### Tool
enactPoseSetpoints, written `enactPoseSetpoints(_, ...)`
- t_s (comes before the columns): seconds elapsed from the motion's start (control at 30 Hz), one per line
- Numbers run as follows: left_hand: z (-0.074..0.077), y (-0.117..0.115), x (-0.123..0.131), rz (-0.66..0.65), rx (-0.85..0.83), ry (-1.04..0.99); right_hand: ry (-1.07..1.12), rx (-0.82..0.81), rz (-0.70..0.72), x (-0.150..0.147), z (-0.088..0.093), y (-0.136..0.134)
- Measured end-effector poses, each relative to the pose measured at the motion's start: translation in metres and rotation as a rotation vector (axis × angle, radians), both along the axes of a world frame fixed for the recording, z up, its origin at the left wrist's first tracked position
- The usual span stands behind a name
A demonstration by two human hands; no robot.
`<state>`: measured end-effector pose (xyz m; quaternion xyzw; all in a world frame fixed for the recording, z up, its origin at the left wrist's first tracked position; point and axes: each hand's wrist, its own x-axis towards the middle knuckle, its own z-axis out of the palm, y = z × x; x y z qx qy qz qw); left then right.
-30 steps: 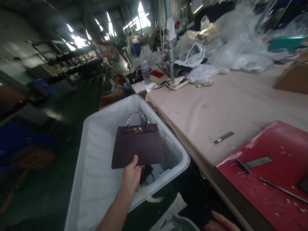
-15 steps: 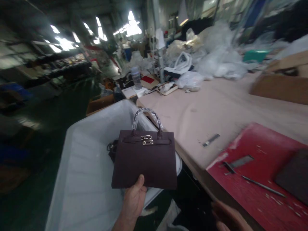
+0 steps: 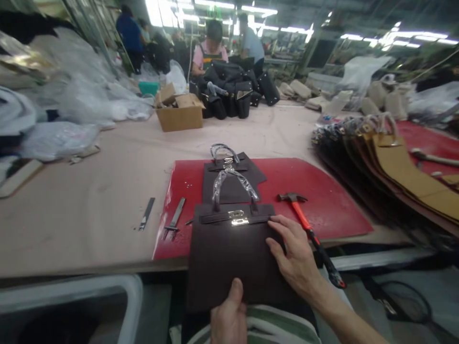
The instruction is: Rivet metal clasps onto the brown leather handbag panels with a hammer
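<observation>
A dark brown handbag (image 3: 229, 258) with plastic-wrapped handles and a silver clasp is held upright in front of me. My left hand (image 3: 229, 315) grips its bottom edge, thumb across the front panel and the other fingers mostly hidden behind. My right hand (image 3: 296, 255) rests against the bag's upper right side, fingers stretched and apart, fingertips near the strap end. Just behind it, a flat dark bag piece (image 3: 218, 186) with similar wrapped handles lies on the red mat (image 3: 279, 177). A claw hammer (image 3: 303, 217) with an orange and black handle lies right of the bag, its grip past the table edge.
Metal tools, including a slim blade (image 3: 147, 214) and a punch-like tool (image 3: 175, 217), lie left. Stacked bag panels (image 3: 401, 172) stand at right. A cardboard box (image 3: 179, 117) and black bags (image 3: 229, 88) are farther back, near people. A white bin (image 3: 132, 306) sits lower left.
The view has swung right from the white bin to the red mat. The left hand has carried the handbag to the table edge, and the right hand has come onto the bag.
</observation>
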<state>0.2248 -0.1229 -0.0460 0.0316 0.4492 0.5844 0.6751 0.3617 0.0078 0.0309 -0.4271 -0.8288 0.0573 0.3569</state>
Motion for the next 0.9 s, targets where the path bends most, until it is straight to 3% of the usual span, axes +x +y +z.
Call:
enactPoseSetpoints(0.1, 0.005, 0.025, 0.032, 0.227, -0.070, -0.067, -0.132, -0.115, -0.049, 0.024, -0.021, 0.014)
enactPoseSetpoints(0.17, 0.007, 0.032, 0.045, 0.267, -0.148, -0.153, -0.211, -0.189, -0.046, 0.026, -0.028, 0.021)
enactPoseSetpoints(0.27, 0.006, 0.024, 0.048, 0.059, -0.299, -0.191, -0.238, -0.214, -0.002, 0.019, -0.034, 0.031)
enactPoseSetpoints(0.37, 0.011, 0.004, 0.037, -0.303, -0.349, -0.059, -0.151, -0.227, 0.056, 0.013, -0.041, 0.041)
enactPoseSetpoints(0.43, 0.024, 0.001, 0.023, -0.521, -0.246, 0.230, -0.057, -0.233, 0.101, 0.014, -0.049, 0.046)
enactPoseSetpoints(0.5, 0.039, 0.014, 0.006, -0.594, -0.028, 0.714, 0.023, -0.232, 0.130, 0.018, -0.057, 0.049)
enactPoseSetpoints(0.57, 0.051, 0.043, -0.012, -0.494, 0.225, 1.253, 0.057, -0.231, 0.119, 0.023, -0.062, 0.050)
enactPoseSetpoints(0.63, 0.056, 0.079, -0.029, -0.403, 0.377, 1.638, 0.050, -0.240, 0.090, 0.024, -0.065, 0.049)
enactPoseSetpoints(0.7, 0.054, 0.113, -0.042, -0.460, 0.418, 1.902, 0.042, -0.248, 0.069, 0.025, -0.065, 0.048)
enactPoseSetpoints(0.77, 0.050, 0.136, -0.049, -0.602, 0.448, 2.083, 0.049, -0.242, 0.068, 0.024, -0.065, 0.048)
enactPoseSetpoints(0.9, 0.047, 0.150, -0.055, -0.822, 0.579, 2.291, 0.057, -0.180, 0.143, 0.026, -0.066, 0.051)
